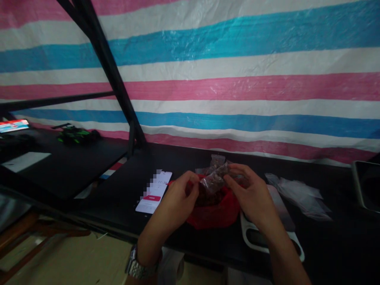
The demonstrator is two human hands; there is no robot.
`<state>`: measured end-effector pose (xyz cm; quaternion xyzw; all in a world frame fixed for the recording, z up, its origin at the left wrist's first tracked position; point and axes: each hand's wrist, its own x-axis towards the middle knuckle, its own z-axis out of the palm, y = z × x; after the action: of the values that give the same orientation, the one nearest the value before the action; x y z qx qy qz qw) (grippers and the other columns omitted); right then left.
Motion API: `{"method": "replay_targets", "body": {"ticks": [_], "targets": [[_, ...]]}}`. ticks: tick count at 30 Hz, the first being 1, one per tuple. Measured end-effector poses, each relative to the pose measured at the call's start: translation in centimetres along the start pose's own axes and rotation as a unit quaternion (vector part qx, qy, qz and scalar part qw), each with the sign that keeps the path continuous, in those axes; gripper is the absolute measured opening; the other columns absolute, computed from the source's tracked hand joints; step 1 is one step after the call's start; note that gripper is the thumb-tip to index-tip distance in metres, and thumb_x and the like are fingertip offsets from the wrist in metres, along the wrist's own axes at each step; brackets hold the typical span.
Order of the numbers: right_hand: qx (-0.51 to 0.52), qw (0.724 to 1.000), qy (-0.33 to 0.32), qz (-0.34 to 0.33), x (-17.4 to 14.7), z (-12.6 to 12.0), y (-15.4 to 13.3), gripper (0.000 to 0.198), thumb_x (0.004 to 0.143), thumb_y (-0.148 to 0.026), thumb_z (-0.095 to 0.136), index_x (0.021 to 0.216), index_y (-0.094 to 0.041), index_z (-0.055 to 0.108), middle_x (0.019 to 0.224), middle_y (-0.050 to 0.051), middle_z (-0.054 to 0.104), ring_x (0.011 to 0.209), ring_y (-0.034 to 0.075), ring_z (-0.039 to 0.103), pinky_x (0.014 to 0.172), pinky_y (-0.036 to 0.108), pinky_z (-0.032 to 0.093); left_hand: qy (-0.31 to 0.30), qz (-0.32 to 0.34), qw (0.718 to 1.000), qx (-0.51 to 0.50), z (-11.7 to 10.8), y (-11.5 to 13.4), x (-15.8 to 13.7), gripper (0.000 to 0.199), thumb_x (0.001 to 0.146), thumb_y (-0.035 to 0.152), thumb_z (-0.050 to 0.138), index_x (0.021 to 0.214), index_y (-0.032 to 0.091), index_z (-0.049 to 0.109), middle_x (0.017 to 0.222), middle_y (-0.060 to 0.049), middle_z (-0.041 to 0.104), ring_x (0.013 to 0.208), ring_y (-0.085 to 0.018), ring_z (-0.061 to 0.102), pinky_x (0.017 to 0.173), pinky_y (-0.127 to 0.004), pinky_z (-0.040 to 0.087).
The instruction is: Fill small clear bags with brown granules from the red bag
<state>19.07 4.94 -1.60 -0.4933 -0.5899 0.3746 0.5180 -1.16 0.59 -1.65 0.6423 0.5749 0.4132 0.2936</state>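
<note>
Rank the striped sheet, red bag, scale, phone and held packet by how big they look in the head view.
1. Striped sheet
2. Red bag and scale: too alike to rank, both partly covered
3. Phone
4. Held packet

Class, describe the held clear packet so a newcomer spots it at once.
On the black table before the striped sheet sits a red bag. Above its opening, the left hand and right hand hold the clear packet with brownish contents, unlike the second packet behind.
</note>
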Motion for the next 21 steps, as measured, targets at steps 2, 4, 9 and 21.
{"method": "replay_targets", "body": {"ticks": [2,4,9,21], "targets": [[-0.047,0.998,-0.011,-0.027,-0.1,0.0,-0.1,0.032,0.081,-0.040,0.073,0.109,-0.024,0.074,0.110,0.008,0.080,0.087,0.025,0.074,0.079,0.040,0.059,0.033,0.013,0.999,0.011,-0.2,0.0,-0.1,0.016,0.102,0.027,0.053,0.108,0.025,0.067,0.104,-0.003,0.076,0.096,-0.020,0.072,0.086,-0.032,0.054],[-0.085,0.994,-0.035,-0.051,-0.3,0.1,-0.4,0.028,0.083,-0.035,0.072,0.109,-0.025,0.076,0.108,0.006,0.080,0.090,0.026,0.074,0.085,0.041,0.059,0.037,0.014,0.999,-0.005,-0.1,0.2,-0.2,0.021,0.103,0.029,0.055,0.120,0.026,0.067,0.118,-0.005,0.076,0.107,-0.022,0.072,0.096,-0.035,0.054],[-0.111,0.988,-0.080,-0.073,-1.1,0.6,-1.7,0.033,0.085,-0.028,0.074,0.117,-0.028,0.077,0.114,0.006,0.080,0.100,0.027,0.075,0.097,0.044,0.057,-0.047,0.009,0.997,-0.062,0.7,0.6,0.0,0.028,0.101,0.033,0.062,0.127,0.028,0.071,0.130,-0.005,0.077,0.118,-0.023,0.072,0.101,-0.034,0.057],[-0.065,0.992,-0.065,-0.092,-0.9,0.3,-2.3,0.026,0.090,-0.029,0.065,0.113,-0.024,0.077,0.099,0.005,0.080,0.087,0.022,0.075,0.083,0.036,0.059,-0.037,0.023,0.994,-0.102,1.1,0.4,0.5,0.028,0.104,0.028,0.055,0.122,0.024,0.076,0.128,-0.005,0.078,0.117,-0.022,0.072,0.105,-0.034,0.053]]}}
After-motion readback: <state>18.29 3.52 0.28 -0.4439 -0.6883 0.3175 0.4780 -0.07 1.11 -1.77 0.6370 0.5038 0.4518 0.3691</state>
